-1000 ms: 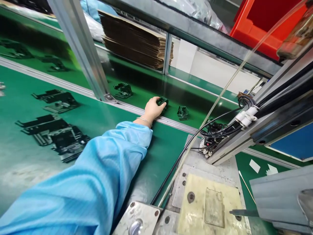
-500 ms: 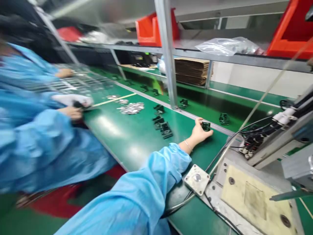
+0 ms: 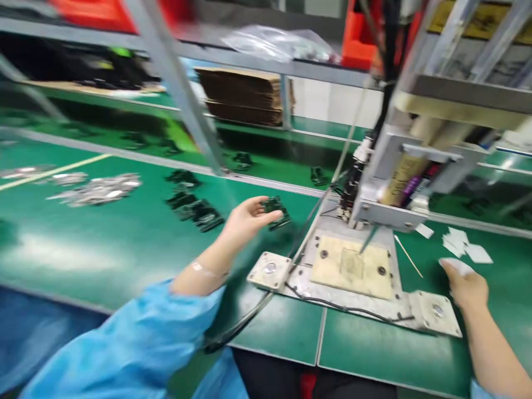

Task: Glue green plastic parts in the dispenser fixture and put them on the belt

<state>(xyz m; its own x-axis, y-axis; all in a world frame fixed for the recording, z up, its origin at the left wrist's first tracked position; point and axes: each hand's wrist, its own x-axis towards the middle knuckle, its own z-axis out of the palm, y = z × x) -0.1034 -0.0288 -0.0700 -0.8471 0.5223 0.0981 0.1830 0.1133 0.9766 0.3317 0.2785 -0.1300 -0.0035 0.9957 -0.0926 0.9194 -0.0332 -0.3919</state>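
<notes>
My left hand grips a small dark green circuit board between thumb and fingers, held above the green bench to the left of the press. More dark boards lie in a cluster left of this hand. On the far right, my right hand pinches a small white square piece, perhaps paper or cloth. Several similar white squares lie just beyond it. Between my hands stands the press, with a cream base plate under its upright head.
A square button block sits at each side of the press base. A cotton swab lies right of the plate. A pile of small silvery pieces is at left. Cables, a metal post and a shelf with cardboard stand behind.
The view has swung right, bringing the press and my right hand into sight. My left hand has lifted the circuit board off the bench by the rail and brought it nearer the press.
</notes>
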